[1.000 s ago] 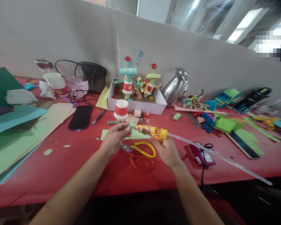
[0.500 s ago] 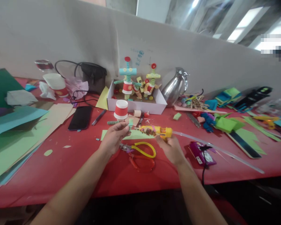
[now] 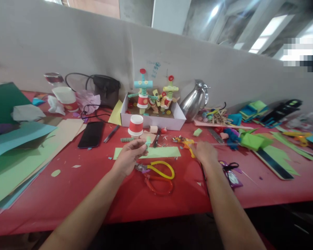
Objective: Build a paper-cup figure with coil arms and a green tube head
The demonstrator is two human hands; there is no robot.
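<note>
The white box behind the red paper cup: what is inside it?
Inside the white box stand two paper figures with coiled green arms and red tops, with small coloured bits around them. The front wall covers their bases and most of the floor, so anything low there cannot be seen.

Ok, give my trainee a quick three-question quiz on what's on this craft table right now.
1. True or false: the left hand pinches a small green paper piece.
2. What lies nearest the right hand: A) the phone, B) the yellow glue gun, C) the steel jug?
3. Which colour is the upper pair of scissors?

Key: 1 true; 2 B; 3 yellow.
</note>
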